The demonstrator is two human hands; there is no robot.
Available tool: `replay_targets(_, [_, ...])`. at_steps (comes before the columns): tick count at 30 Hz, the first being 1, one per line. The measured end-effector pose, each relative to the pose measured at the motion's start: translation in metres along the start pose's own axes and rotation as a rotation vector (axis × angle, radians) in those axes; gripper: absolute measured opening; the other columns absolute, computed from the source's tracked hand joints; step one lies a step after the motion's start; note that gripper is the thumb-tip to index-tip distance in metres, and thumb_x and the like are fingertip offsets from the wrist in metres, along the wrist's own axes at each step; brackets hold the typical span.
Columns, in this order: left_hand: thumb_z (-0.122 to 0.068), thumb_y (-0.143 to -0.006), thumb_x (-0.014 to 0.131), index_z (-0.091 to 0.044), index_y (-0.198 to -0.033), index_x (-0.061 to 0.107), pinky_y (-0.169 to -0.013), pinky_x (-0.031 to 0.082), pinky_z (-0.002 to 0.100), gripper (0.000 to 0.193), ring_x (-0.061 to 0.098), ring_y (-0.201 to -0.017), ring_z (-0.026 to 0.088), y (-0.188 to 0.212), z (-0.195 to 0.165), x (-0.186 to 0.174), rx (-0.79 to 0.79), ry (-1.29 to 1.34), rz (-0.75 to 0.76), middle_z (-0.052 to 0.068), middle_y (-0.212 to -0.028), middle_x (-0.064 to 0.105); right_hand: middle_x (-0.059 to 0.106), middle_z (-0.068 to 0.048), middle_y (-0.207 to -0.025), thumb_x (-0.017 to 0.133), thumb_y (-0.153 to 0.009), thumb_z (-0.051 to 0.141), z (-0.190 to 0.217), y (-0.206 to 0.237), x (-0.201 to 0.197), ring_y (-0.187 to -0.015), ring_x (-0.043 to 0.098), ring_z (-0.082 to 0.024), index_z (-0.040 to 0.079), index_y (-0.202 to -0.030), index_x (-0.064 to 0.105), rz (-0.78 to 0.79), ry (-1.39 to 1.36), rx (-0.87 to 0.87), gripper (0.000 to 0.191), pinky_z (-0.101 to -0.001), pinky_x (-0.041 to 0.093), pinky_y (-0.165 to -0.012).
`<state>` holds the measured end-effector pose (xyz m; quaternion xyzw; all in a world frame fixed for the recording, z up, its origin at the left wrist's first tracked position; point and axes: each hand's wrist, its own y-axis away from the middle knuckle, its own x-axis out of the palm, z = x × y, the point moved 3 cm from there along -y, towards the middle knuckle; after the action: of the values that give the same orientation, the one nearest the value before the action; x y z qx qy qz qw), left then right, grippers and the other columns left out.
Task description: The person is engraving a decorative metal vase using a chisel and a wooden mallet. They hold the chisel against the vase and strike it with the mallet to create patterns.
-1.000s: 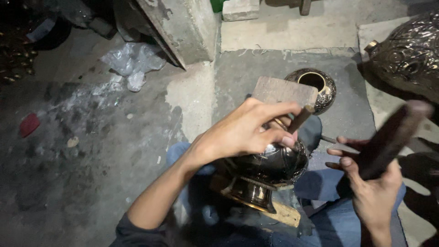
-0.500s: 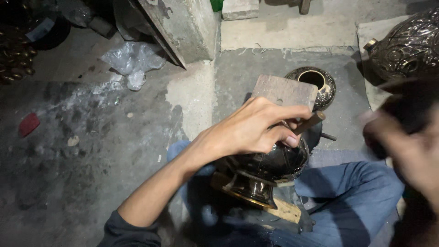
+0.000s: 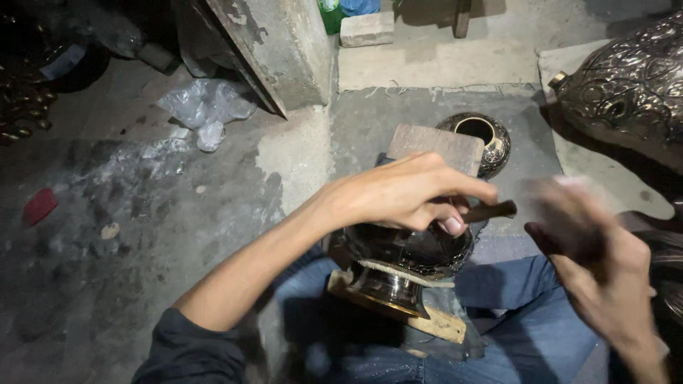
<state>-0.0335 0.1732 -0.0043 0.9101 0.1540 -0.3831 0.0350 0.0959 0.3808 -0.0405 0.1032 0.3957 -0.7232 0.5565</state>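
While the left hand (image 3: 405, 195) pins a thin punch (image 3: 491, 211) to the bowl (image 3: 409, 249), the right hand (image 3: 594, 242) is motion-blurred.
Bowl sits on a wood block (image 3: 434, 323) in the lap, steadied for striking; left fingers closed on punch; right grip unclear, possibly holding a mallet.

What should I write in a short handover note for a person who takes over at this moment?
Left hand: grip closed on a thin dark tool, its tip held on the engraved metal vase.
Right hand: blurred in motion beside the tool; what it holds cannot be seen.
Vase lies on its side on a wooden block over the lap.
Done and left: cannot be judged.
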Motion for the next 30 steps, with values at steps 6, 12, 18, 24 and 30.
replay_targets(6, [0.001, -0.084, 0.069, -0.011, -0.129, 0.067, -0.05, 0.04, 0.037, 0.047, 0.057, -0.053, 0.014, 0.006, -0.014, -0.003, 0.046, -0.075, 0.009, 0.003, -0.068, 0.068, 0.068, -0.02, -0.108, 0.07, -0.08, -0.009, -0.009, 0.021, 0.014, -0.097, 0.07, -0.025, -0.002, -0.143, 0.046, -0.064, -0.102, 0.068, 0.069, -0.0342, 0.056, -0.086])
replay_targets(12, [-0.002, -0.085, 0.07, -0.013, -0.126, 0.067, -0.044, 0.042, 0.041, 0.042, 0.06, -0.046, 0.02, 0.015, -0.022, 0.002, -0.094, -0.084, -0.118, 0.007, -0.066, 0.07, 0.067, -0.022, -0.109, 0.075, -0.074, -0.008, -0.043, 0.018, -0.005, -0.096, 0.071, -0.03, -0.004, -0.14, 0.054, 0.02, 0.126, 0.085, 0.07, -0.0378, 0.056, -0.088])
replay_targets(18, [0.0, -0.086, 0.072, -0.007, -0.127, 0.066, -0.064, 0.058, 0.039, 0.042, 0.076, -0.072, 0.028, 0.044, -0.032, 0.006, -0.003, -0.085, -0.449, 0.014, -0.085, 0.075, 0.066, -0.025, -0.112, 0.078, -0.079, 0.001, -0.037, -0.022, -0.03, -0.093, 0.07, -0.032, -0.007, -0.14, 0.05, 0.016, 0.16, 0.016, 0.068, -0.0394, 0.058, -0.08])
replay_targets(24, [-0.001, -0.087, 0.07, -0.005, -0.123, 0.067, -0.062, 0.059, 0.039, 0.037, 0.077, -0.07, 0.026, 0.053, -0.039, 0.019, -0.185, -0.082, -0.626, 0.015, -0.083, 0.076, 0.076, -0.018, -0.104, 0.074, -0.08, 0.005, -0.004, -0.091, -0.021, -0.073, 0.074, -0.027, 0.008, -0.154, 0.048, 0.397, 0.149, -0.223, 0.079, -0.0408, 0.059, -0.07])
replay_targets(30, [0.005, -0.091, 0.06, -0.005, -0.118, 0.066, -0.068, 0.064, 0.034, 0.03, 0.081, -0.087, 0.023, 0.06, -0.045, 0.032, -0.263, -0.004, -0.847, 0.015, -0.088, 0.077, 0.073, 0.002, -0.105, 0.066, -0.092, 0.025, 0.034, -0.122, -0.008, -0.068, 0.074, -0.014, 0.032, -0.159, 0.027, 0.726, 0.679, -0.175, 0.078, -0.0301, 0.063, -0.068])
